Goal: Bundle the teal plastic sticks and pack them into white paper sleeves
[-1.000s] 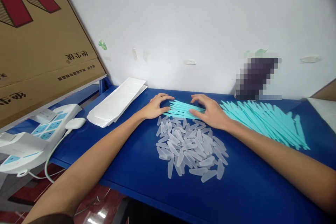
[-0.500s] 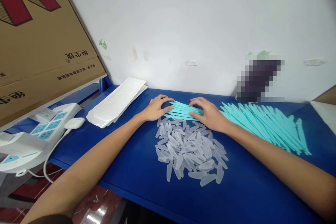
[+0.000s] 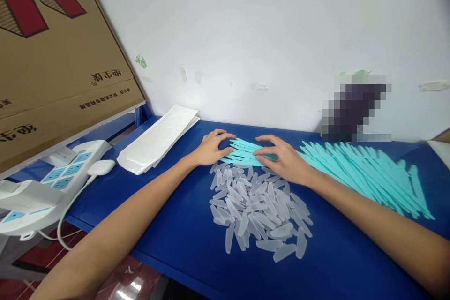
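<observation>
Several slim turquoise sticks [image 3: 244, 149], which look like eyebrow razors, lie side by side on the blue table between my hands. My left hand [image 3: 211, 147] is curled around their left ends, thumb and index finger touching them. Over their right part, my right hand [image 3: 283, 157] has its fingers apart; the thumb rests by the sticks and the index finger is raised off them. A heap of translucent plastic caps [image 3: 253, 206] lies just in front of both hands. My right hand and forearm hide part of the sticks' right ends.
A larger pile of turquoise sticks [image 3: 365, 173] spreads at the right. White plastic sleeves [image 3: 160, 138] are stacked at the back left. At the left stand a power strip [image 3: 59, 178] with a cable and a big cardboard box [image 3: 66, 56]. A white wall [image 3: 228, 33] bounds the blue table [image 3: 168, 215].
My right fingers have spread and lifted slightly from the sticks. The left hand stays at their left ends. The whole view has shifted a little.
</observation>
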`<state>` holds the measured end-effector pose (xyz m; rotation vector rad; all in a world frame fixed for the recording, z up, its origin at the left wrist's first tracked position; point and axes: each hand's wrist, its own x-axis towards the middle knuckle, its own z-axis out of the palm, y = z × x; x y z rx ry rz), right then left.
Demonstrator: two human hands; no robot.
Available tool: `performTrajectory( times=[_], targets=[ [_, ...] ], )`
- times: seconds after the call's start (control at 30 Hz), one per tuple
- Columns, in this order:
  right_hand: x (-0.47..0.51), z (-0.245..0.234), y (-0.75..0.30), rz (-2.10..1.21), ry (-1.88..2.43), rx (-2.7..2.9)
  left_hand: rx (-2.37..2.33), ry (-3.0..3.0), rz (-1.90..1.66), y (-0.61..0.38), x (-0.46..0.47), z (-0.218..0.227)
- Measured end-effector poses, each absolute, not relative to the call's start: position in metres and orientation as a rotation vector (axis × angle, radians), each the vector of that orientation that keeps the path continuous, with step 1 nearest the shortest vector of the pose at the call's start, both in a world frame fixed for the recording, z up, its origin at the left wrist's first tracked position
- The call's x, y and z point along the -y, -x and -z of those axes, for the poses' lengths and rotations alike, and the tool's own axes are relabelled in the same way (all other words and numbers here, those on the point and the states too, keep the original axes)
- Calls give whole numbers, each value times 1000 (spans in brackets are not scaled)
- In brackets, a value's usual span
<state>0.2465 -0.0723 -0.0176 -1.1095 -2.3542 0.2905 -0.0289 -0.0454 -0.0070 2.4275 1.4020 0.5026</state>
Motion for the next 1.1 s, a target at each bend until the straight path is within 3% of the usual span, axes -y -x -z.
performTrajectory(
  times=[0.6,0.87,1.1],
  targets=[
    [73,16,-246,-255,1105,2342,-1404,-2409,-547,28,46,8],
    [72,18,-246,-244,1147,2328,-1306,-2349,-755,30,48,4],
    [71,17,-246,-256,1138,2315,-1320,-2431,-537,28,55,-1]
  ],
)
